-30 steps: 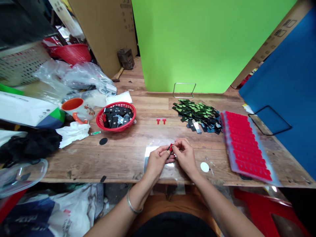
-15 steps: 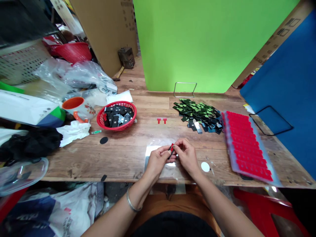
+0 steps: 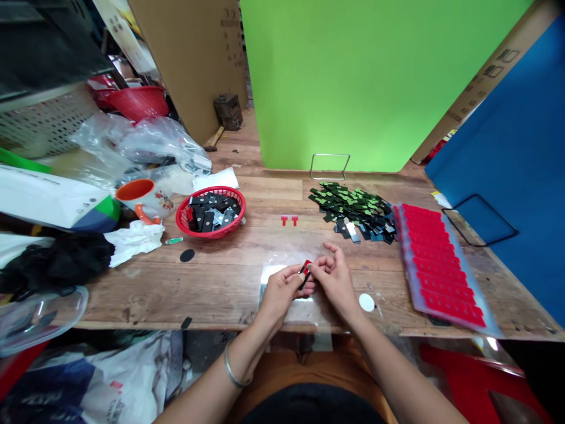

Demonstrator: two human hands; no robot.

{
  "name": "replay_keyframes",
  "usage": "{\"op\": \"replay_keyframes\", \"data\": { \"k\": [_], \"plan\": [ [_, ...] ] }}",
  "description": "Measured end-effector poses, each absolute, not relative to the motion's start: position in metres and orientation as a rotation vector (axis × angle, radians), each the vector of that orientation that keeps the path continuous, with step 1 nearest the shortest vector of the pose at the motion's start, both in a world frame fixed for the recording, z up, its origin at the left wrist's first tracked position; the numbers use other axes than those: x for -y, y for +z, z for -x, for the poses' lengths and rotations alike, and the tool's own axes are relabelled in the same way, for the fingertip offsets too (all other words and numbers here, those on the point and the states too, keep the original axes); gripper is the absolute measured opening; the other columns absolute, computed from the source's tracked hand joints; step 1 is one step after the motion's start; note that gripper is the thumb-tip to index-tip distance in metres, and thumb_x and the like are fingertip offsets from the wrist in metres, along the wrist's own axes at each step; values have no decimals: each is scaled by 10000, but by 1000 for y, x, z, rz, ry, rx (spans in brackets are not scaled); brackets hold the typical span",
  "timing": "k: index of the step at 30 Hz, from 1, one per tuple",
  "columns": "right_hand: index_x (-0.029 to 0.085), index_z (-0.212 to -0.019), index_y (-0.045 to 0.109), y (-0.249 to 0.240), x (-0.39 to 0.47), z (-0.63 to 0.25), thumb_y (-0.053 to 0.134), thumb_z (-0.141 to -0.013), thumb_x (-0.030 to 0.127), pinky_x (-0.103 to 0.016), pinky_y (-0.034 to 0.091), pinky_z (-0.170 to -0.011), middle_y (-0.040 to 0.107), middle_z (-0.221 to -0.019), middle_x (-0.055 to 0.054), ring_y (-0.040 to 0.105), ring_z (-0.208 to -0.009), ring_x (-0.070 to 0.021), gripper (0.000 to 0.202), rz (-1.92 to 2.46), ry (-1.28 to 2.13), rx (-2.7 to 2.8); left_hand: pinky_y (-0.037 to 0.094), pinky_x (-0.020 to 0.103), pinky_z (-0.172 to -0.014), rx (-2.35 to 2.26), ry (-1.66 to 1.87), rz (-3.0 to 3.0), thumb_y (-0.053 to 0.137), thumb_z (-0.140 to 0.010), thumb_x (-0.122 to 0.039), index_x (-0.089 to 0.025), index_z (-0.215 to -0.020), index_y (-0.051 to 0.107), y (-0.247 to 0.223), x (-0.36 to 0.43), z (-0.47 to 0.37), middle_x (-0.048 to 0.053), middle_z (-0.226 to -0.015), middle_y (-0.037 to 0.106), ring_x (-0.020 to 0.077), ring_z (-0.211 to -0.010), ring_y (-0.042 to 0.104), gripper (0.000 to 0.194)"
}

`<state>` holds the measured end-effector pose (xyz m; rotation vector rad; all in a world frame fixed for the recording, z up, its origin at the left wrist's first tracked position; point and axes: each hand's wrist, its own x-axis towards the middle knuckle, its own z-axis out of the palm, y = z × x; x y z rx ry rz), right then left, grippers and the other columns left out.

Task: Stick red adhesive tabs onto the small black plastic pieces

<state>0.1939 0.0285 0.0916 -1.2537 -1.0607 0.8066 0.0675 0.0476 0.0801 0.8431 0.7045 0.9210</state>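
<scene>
My left hand point(image 3: 282, 288) is closed around a small black strip point(image 3: 304, 280), pinching it between thumb and fingers. On the strip's upper end sits a red piece point(image 3: 308, 266), its shape partly covered by fingers. From the right, the thumb of my right hand point(image 3: 335, 282) presses against the red piece, with one finger raised away. Under both hands lies a clear plastic sheet point(image 3: 276, 259). Two red T-shaped pieces point(image 3: 289, 220) lie on the wooden table beyond my hands.
A red basket point(image 3: 210, 232) of black strips stands left, beside an orange-and-white mug point(image 3: 145, 200). A pile of black strips point(image 3: 353, 206) lies right of centre. Farther right are rows of red pieces point(image 3: 436, 253) on clear plastic. Green point(image 3: 344, 82) and blue point(image 3: 507, 141) panels stand behind.
A finger of my right hand has lifted and straightened away from the strip, while its thumb stays at the red piece. The view has shifted slightly.
</scene>
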Motion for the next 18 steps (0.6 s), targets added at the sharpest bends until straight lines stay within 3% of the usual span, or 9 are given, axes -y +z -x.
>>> {"op": "replay_keyframes", "data": {
  "k": [4, 13, 18],
  "plan": [
    [151, -793, 601, 92, -26, -197, 680, -699, 317, -205, 424, -558, 600, -701, 3, 533, -601, -104, 206, 1237, 946, 1097, 545, 265, -653, -691, 898, -872, 717, -671, -271, -63, -993, 628, 88, -44, -67, 94, -753, 700, 145, -626, 651, 394],
    [148, -669, 600, 95, -22, -195, 682, -702, 376, -206, 405, -496, 581, -597, 14, 494, -512, -94, 244, 1219, 1030, 929, 543, 280, -711, -656, 858, -861, 692, -713, -301, -76, -1037, 623, 95, -40, -69, 100, -828, 699, 142, -684, 653, 400],
    [145, -595, 561, 95, -23, -189, 638, -742, 419, -188, 334, -432, 508, -497, 33, 435, -446, -80, 320, 1285, 935, 1015, 531, 244, -574, -764, 880, -915, 744, -646, -304, -71, -909, 637, 84, -41, -69, 84, -697, 693, 133, -570, 627, 367]
  ]
}}
